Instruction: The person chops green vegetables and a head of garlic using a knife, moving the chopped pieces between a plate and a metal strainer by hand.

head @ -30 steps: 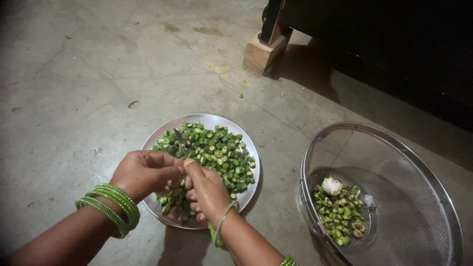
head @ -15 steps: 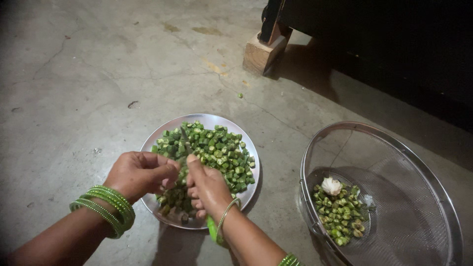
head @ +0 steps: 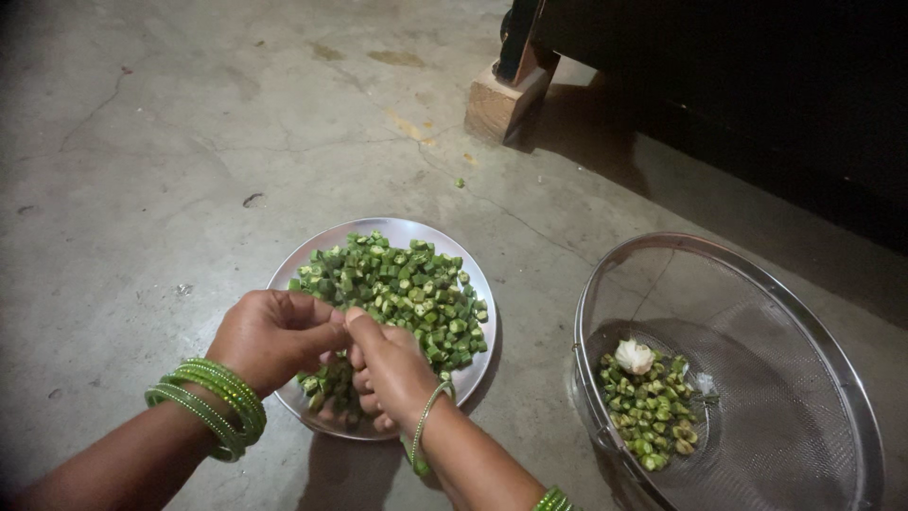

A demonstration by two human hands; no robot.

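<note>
Both hands meet over the near edge of a round shiny steel plate (head: 409, 233) on the grey concrete floor (head: 142, 170). Her left hand (head: 274, 336), stacked green bangles (head: 210, 405) at its wrist, is curled with fingertips pinched against the right hand (head: 392, 369), also curled; what they grip between them is hidden. Just beyond the fingers lies a heap of chopped green okra pieces (head: 402, 289). Well off to the right hand's side stands a round wire-mesh strainer (head: 757, 312) holding green okra trimmings (head: 653, 416) and a small white lump (head: 635, 356).
</note>
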